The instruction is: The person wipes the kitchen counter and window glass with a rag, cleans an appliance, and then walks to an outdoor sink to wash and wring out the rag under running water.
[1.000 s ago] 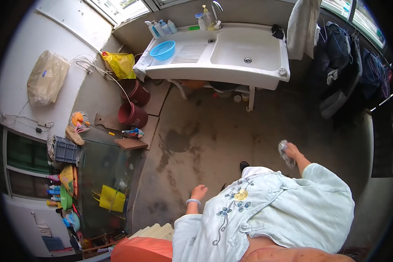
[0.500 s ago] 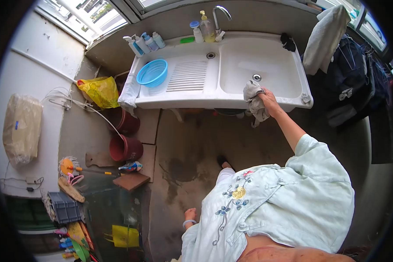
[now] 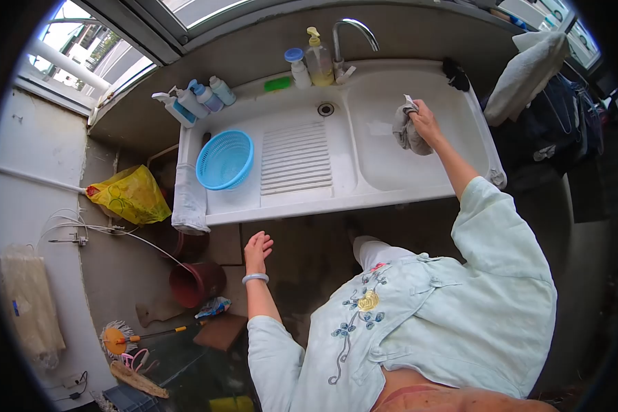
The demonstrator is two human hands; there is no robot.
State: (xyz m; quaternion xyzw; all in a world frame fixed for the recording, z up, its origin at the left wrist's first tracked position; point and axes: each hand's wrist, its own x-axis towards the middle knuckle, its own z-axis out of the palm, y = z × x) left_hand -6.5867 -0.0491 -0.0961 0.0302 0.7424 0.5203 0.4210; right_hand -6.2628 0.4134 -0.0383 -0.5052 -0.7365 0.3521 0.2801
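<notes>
My right hand [image 3: 427, 124] is closed on a crumpled grey cloth [image 3: 410, 132], which hangs over the right basin of the white sink [image 3: 384, 196]. The cloth covers that basin's drain. My left hand [image 3: 257, 251], with a pale bangle [image 3: 255, 278] at the wrist, is in the air just in front of the sink's front edge. Its fingers are loosely stretched out and hold nothing. Above it, in the left part of the sink, stands a blue plastic basket [image 3: 225, 160] beside the ribbed washboard [image 3: 296, 159].
A curved tap [image 3: 356, 26] rises at the back, next to a yellow pump bottle [image 3: 319, 58] and a green soap bar [image 3: 277, 84]. Several bottles [image 3: 200, 98] line the back left. A yellow bag [image 3: 132, 196] and a red bucket [image 3: 198, 284] are at left.
My right hand has carried the cloth from the sink's front edge to over the right basin. My left hand has risen from beside my body toward the sink. The view has moved closer.
</notes>
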